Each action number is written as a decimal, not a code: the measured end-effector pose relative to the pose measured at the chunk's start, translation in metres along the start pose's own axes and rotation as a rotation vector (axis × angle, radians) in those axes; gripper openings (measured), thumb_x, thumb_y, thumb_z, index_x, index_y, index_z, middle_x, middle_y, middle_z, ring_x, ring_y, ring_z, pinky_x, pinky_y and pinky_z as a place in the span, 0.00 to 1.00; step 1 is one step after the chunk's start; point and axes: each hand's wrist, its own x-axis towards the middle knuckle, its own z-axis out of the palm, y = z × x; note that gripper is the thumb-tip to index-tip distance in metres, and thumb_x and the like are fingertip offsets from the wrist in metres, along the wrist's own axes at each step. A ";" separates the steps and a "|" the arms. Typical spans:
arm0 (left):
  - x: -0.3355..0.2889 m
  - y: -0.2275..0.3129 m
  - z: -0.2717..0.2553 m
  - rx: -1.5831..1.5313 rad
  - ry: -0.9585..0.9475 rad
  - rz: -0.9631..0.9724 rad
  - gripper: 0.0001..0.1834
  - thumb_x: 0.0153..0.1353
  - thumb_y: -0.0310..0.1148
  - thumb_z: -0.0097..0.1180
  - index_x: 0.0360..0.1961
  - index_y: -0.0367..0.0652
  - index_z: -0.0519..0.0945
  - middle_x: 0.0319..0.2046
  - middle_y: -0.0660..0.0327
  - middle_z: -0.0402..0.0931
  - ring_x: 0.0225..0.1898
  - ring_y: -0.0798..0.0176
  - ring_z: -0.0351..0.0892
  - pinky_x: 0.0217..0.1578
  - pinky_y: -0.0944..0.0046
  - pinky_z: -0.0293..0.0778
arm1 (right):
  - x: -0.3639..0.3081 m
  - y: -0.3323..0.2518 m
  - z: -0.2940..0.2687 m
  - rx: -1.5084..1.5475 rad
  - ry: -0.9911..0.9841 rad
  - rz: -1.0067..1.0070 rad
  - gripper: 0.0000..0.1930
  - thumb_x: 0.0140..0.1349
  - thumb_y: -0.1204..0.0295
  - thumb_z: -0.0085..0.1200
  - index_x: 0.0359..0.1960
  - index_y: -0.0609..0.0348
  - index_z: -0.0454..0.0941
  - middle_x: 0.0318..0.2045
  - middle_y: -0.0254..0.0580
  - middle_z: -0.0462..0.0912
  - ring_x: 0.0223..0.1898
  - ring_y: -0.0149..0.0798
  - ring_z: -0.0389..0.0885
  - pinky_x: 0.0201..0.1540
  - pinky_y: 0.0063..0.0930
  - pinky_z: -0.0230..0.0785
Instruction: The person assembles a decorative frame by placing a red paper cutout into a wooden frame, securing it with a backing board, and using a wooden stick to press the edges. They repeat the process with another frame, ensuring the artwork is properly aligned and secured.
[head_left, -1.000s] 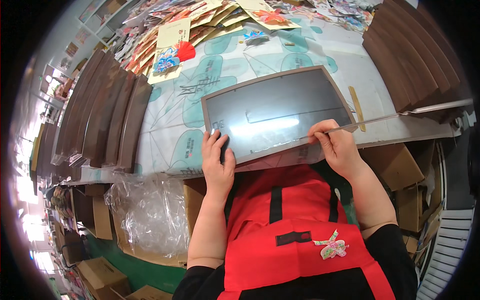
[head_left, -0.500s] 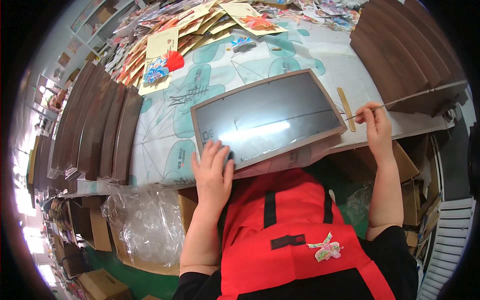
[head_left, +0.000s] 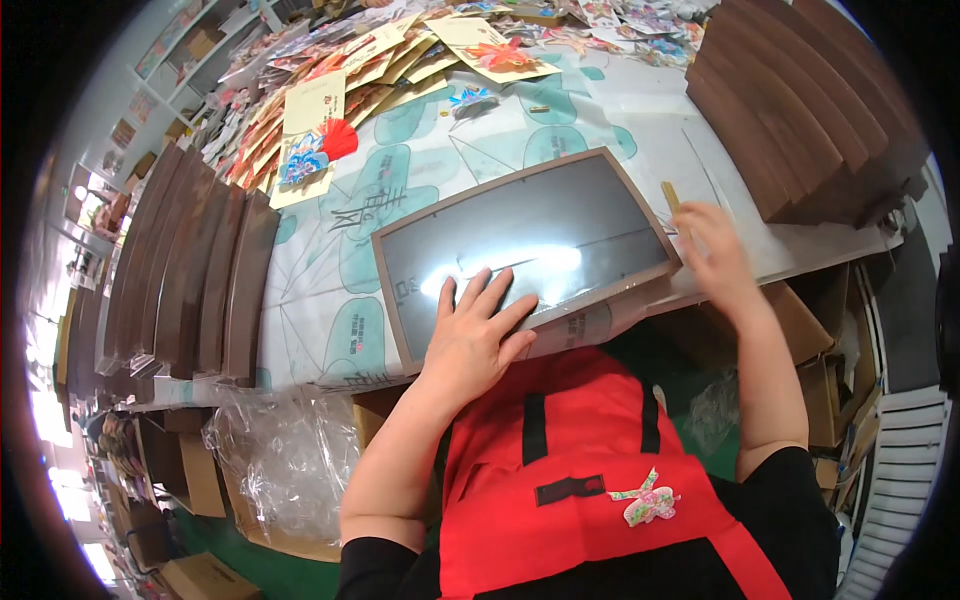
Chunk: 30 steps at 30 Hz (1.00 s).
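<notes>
A shallow rectangular frame with a brown rim [head_left: 626, 184] and a glossy dark panel [head_left: 520, 215] lies tilted on the table in front of me. My left hand [head_left: 472, 335] rests spread on the panel near its front edge, fingers apart and holding nothing. Just beyond the frame's right side, my right hand [head_left: 712, 252] has its fingers closed around a narrow gold-coloured strip [head_left: 670, 194]. The fingers cover the strip's lower part. A thin dark line, seemingly a slim rod [head_left: 703, 160], shows on the cloth past that hand.
Brown frames stand stacked at left [head_left: 185, 270] and right [head_left: 790, 120]. Cream cards [head_left: 315, 105] with colourful paper pieces pile up at the back. A blue paper ornament [head_left: 472, 98] lies on the patterned cloth [head_left: 375, 205]. Clear plastic wrap [head_left: 285, 450] hangs below the table edge.
My left hand has moved right from the frame's corner onto the panel. My right hand has let go of the thin rod and moved left to the gold strip.
</notes>
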 end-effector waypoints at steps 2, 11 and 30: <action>0.000 0.001 0.001 -0.005 0.001 0.000 0.21 0.60 0.44 0.56 0.54 0.54 0.76 0.61 0.54 0.66 0.65 0.46 0.59 0.63 0.36 0.50 | -0.003 -0.050 0.008 0.110 -0.163 -0.134 0.06 0.56 0.74 0.55 0.35 0.59 0.80 0.47 0.47 0.75 0.55 0.51 0.69 0.58 0.40 0.60; 0.000 0.002 -0.005 -0.098 -0.025 0.038 0.18 0.59 0.41 0.56 0.52 0.55 0.79 0.60 0.54 0.67 0.65 0.46 0.59 0.64 0.37 0.48 | -0.012 -0.076 0.038 -0.160 -0.193 -0.182 0.14 0.62 0.62 0.52 0.46 0.49 0.80 0.56 0.44 0.72 0.62 0.51 0.61 0.62 0.50 0.48; 0.072 0.018 0.036 -0.109 0.033 0.226 0.18 0.64 0.30 0.46 0.55 0.38 0.72 0.59 0.53 0.67 0.61 0.46 0.64 0.61 0.47 0.60 | -0.012 -0.016 0.075 0.238 0.266 0.322 0.28 0.47 0.72 0.60 0.52 0.67 0.69 0.52 0.56 0.72 0.54 0.53 0.71 0.58 0.39 0.63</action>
